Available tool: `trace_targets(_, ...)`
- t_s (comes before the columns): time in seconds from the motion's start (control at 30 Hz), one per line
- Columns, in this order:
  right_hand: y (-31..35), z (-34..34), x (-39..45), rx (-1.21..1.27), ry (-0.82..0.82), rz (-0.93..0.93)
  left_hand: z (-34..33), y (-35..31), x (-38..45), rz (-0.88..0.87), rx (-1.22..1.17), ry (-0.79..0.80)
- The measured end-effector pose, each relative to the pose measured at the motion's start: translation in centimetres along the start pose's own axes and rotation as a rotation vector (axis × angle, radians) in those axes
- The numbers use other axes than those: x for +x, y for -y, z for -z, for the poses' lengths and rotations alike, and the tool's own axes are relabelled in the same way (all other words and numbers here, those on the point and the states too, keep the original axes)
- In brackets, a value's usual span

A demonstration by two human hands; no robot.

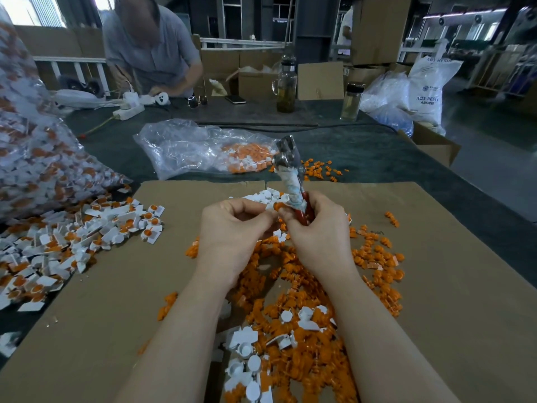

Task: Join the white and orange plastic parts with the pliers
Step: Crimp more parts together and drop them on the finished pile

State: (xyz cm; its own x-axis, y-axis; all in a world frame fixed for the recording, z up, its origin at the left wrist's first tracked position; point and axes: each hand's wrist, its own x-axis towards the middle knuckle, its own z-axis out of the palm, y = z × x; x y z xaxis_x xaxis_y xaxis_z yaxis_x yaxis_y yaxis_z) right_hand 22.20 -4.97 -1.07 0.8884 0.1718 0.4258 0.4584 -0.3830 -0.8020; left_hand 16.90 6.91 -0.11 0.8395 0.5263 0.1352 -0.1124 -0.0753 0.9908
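Pliers [290,167] upright, orange/white parts [290,286] heaped

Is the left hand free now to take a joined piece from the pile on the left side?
Probably not yet. The left hand pinches a small part beside the pliers that the right hand holds. The joined pile lies uncovered on its side.

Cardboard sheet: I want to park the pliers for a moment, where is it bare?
Bare cardboard sheet lies right of the loose orange parts, and between them and the joined pieces at left. Crowded: under both forearms, around the white parts.
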Motion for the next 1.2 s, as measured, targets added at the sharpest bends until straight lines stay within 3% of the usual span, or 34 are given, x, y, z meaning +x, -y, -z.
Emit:
trace_targets(0.23,0.1,0.1,0.0,-0.046,0.003,0.021,-0.1,0.1,0.0,-0.067,0.127,-0.007)
trace_targets(0.67,0.0,0.3,0.2,0.071,0.103,0.026,-0.1,0.4,0.3,-0.055,0.084,-0.071)
trace_targets(0.8,-0.1,0.9,0.3,0.136,0.226,0.018,0.1,0.7,0.5,-0.061,0.148,-0.077)
trace_targets(0.93,-0.3,2.1,0.4,0.228,0.371,-0.104,0.5,0.5,0.7,-0.053,0.097,-0.069)
trace_targets(1.2,-0.9,3.8,0.7,0.063,0.644,-0.117,1.3,0.4,0.9,-0.099,-0.083,-0.061)
